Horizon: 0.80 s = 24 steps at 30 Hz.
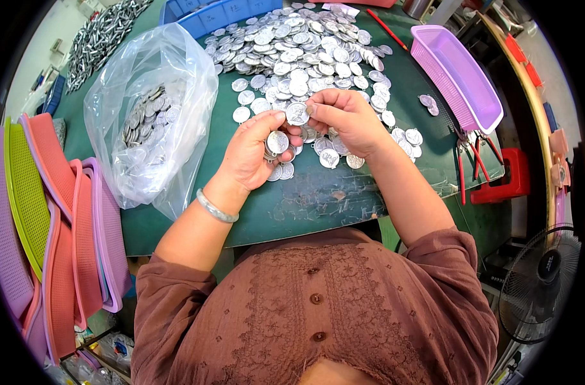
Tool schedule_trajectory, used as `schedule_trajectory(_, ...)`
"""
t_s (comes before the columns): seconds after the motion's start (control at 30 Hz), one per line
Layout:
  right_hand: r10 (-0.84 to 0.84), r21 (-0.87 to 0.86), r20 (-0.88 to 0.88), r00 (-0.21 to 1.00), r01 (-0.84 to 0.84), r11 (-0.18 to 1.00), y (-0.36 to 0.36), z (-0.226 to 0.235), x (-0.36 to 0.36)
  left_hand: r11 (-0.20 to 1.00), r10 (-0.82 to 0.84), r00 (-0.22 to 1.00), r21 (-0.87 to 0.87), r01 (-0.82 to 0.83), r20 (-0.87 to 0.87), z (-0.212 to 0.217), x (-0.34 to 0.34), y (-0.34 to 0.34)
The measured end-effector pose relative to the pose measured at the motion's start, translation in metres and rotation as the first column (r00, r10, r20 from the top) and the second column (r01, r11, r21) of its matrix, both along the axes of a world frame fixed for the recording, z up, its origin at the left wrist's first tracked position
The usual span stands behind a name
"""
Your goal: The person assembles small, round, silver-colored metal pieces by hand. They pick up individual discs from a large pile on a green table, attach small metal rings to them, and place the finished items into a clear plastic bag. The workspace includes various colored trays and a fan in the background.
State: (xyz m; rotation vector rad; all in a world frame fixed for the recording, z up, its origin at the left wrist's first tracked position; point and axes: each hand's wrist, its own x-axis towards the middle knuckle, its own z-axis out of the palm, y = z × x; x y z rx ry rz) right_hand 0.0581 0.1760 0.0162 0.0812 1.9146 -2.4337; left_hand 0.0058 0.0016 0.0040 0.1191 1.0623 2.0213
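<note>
My left hand (254, 149) is closed around a few round silver medals, one of which (277, 142) shows in the palm. Between the fingertips of both hands is another silver medal (297, 113) with a raised design. My right hand (347, 120) pinches that medal by its right edge with thumb and forefinger. Just beyond the hands, a large heap of the same medals (305, 48) spreads over the green table. More loose medals (329, 158) lie beneath and beside my hands.
A clear plastic bag (196, 83) partly filled with medals stands left. A blue divided bin (225, 16) sits behind the heap. At right are a purple basket (427, 42), a red pencil (387, 29) and red-handled pliers (461, 170). Stacked plastic baskets (61, 276) and a fan (549, 266) flank me.
</note>
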Motion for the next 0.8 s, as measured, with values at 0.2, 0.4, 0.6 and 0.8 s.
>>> schedule_trajectory(0.2,-0.020,0.294,-0.170,0.985,0.070,0.953,-0.0010,-0.0033,0.0009,0.999,-0.044,0.999,-0.002,0.044,-0.006,0.0013,-0.0008,-0.0013)
schedule_trajectory(0.4,0.018,0.537,-0.509,0.861,0.301,0.788,-0.0041,-0.0055,0.0000,0.999,-0.026,1.000,0.028,0.026,-0.011,-0.0017,-0.0030,-0.0016)
schedule_trajectory(0.6,0.047,0.576,-0.570,0.820,0.357,0.736,-0.0053,-0.0057,-0.0008,0.999,-0.014,1.000,0.037,0.014,0.022,-0.0018,-0.0026,-0.0013)
schedule_trajectory(0.8,0.041,0.567,-0.566,0.823,0.352,0.745,-0.0071,-0.0044,0.0000,1.000,-0.011,1.000,0.021,0.011,0.022,0.0019,-0.0008,0.0000)
